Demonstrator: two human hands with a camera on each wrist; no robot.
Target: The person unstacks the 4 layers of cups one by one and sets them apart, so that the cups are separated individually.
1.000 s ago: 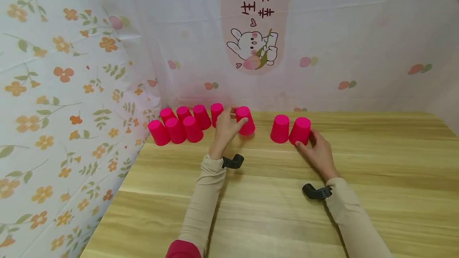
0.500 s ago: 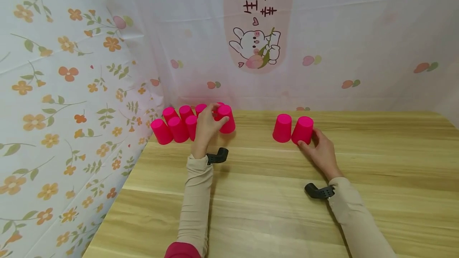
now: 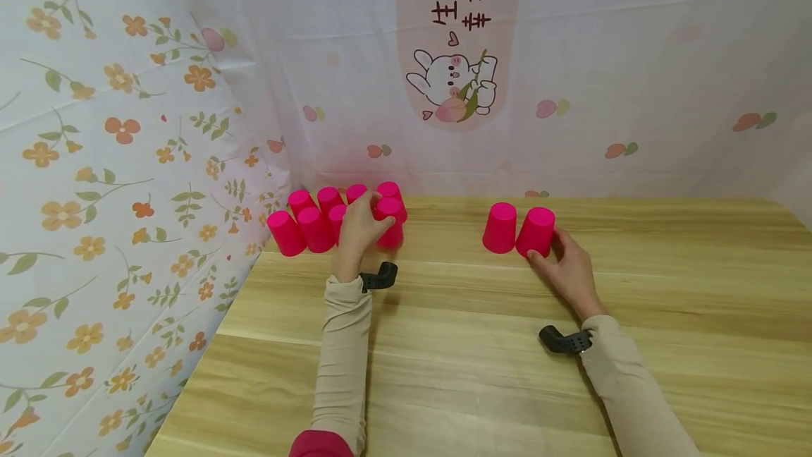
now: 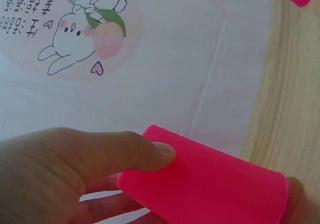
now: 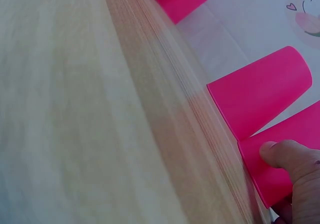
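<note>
My left hand [image 3: 361,230] grips an upside-down bright pink cup [image 3: 392,230] at the right end of a group of like cups. In the left wrist view the thumb lies along the side of that cup [image 4: 220,179], while the other fingers are partly hidden behind it. Over on the right, my right hand [image 3: 567,270] holds another upside-down pink cup [image 3: 536,233] low on its side, thumb in front. Just left of it stands a separate pink cup [image 3: 500,228], with their bases close together in the right wrist view.
Several upside-down pink cups [image 3: 315,230] stand in two rows at the table's left, some partly hidden by my left hand. One pink cup [image 3: 390,192] sits behind the held one. A printed cloth [image 3: 571,55] hangs along the back edge of the wooden table [image 3: 457,344].
My left hand has carried its cup leftward to the group, then slightly toward me, in front of the rear row's rightmost cup. My right hand keeps its hold and stays in place.
</note>
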